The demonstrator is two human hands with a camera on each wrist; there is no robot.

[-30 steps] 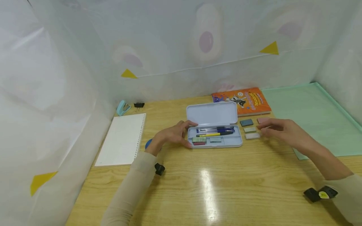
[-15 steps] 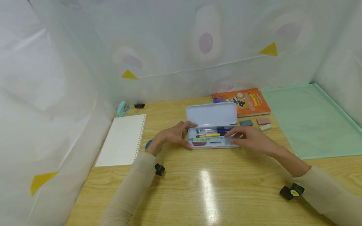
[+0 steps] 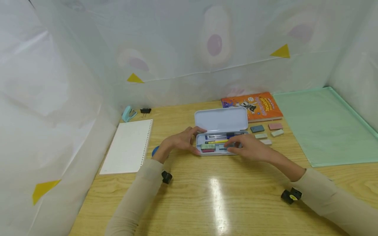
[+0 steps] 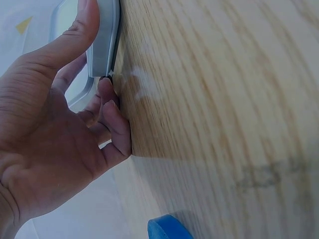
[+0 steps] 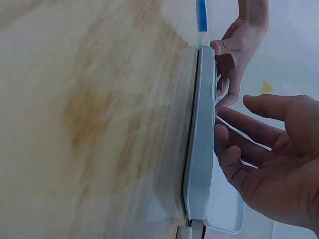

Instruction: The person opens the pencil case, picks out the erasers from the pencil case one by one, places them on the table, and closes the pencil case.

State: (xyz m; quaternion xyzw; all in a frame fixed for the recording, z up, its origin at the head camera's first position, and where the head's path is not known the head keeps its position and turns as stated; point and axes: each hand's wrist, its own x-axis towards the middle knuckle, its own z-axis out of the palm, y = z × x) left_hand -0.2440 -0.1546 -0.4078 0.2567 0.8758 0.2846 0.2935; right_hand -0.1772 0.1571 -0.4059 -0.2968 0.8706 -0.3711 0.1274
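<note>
A pale blue pencil case lies with its lid raised. Inside are several pens, among them a yellow pen, plus a green eraser with a reddish piece beside it. My left hand grips the case's left end, thumb at the front wall. My right hand reaches over the case's right part, fingertips at a blue-grey eraser in the front compartment. In the right wrist view the right hand's thumb stands apart from its fingers, with nothing visible between them.
Right of the case lie a dark blue eraser, a pink eraser and several pale erasers. Behind is an orange book; farther right, a green mat. At left are a notebook, stapler and binder clip.
My right hand has moved left from the loose erasers to over the case, uncovering the pale erasers. The left hand has stayed at the case's end.
</note>
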